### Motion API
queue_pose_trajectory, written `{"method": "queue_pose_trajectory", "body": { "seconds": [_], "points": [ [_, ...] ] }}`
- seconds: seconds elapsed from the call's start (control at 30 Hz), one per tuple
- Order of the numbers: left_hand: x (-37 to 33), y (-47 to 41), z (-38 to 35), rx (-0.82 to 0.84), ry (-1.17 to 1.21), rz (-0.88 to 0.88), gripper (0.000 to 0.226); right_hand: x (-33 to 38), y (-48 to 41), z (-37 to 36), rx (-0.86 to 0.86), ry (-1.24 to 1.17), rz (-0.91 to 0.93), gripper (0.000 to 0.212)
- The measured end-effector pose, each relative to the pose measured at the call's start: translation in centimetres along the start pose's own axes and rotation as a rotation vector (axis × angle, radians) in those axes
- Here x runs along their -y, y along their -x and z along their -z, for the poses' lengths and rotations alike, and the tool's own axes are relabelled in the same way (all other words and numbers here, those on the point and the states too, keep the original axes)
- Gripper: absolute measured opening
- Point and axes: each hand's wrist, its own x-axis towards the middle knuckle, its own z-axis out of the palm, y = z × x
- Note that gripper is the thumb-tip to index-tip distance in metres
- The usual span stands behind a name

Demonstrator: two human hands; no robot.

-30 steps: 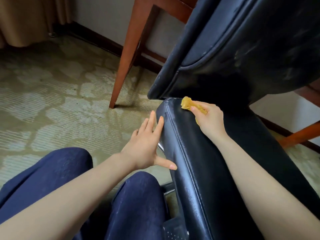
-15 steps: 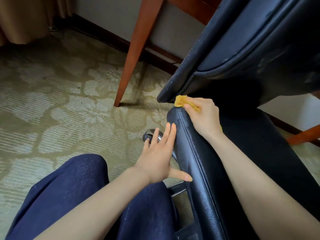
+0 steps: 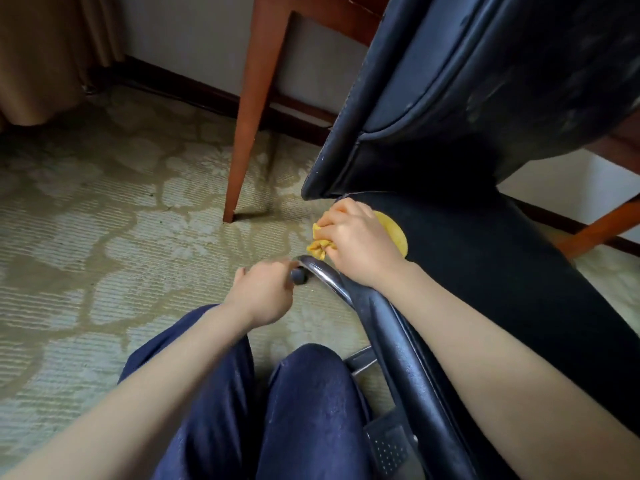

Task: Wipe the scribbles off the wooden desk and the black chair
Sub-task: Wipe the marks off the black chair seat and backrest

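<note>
Yellow cloth (image 3: 320,250) wadded in right hand (image 3: 360,245), fingers curled tight round it, pressed to the seat's front corner on the black chair (image 3: 485,278), just under the tilted backrest. Looks soft, light and limp; best kept balled in the palm for pressure. Padded leather likely yielding yet slick, heavy enough on its frame to take a firm rub, though apt to shift under a shove. No scribbles made out on the dark leather. Left hand (image 3: 261,294) blurred beside the chrome armrest tube (image 3: 322,271), close to its tip; cannot tell whether clenched or released. Beyond, wooden leg of the worktop (image 3: 254,109) on patterned carpet (image 3: 86,237), beige curtain (image 3: 34,46) at far left, blue-trousered knees (image 3: 298,410) below.
</note>
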Motion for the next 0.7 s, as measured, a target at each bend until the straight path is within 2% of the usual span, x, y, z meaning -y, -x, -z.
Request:
{"method": "queue_pose_trajectory", "body": {
  "seconds": [0.1, 0.23, 0.3, 0.4, 0.47, 0.57, 0.7],
  "points": [
    [-0.8, -0.1, 1.3, -0.093, 0.178, -0.031, 0.052, 0.4, 3.0, 0.4, -0.013, 0.049, 0.087, 0.014],
    [-3.2, 0.2, 1.7, -0.114, 0.420, -0.097, 0.050, 1.2, 7.6, 1.4, 0.043, 0.032, 0.167, 0.011],
    [-4.0, 0.2, 1.6, -0.100, 0.488, -0.097, 0.050, 1.9, 10.1, 1.9, 0.119, 0.039, 0.217, 0.027],
    [-4.4, 0.5, 1.1, -0.074, 0.504, -0.095, 0.053, 2.7, 13.5, 2.7, 0.230, 0.089, 0.313, 0.038],
    [-4.4, 0.5, 0.8, -0.057, 0.479, -0.091, 0.055, 2.4, 14.8, 3.1, 0.234, 0.098, 0.378, 0.034],
    [-4.0, 0.4, 0.6, -0.061, 0.474, -0.085, 0.054, 1.4, 14.3, 3.8, 0.240, 0.039, 0.429, 0.017],
    [-2.8, -0.3, 0.3, -0.109, 0.502, -0.057, 0.056, -0.2, 10.3, 3.7, 0.206, -0.018, 0.365, 0.015]
  ]
}}
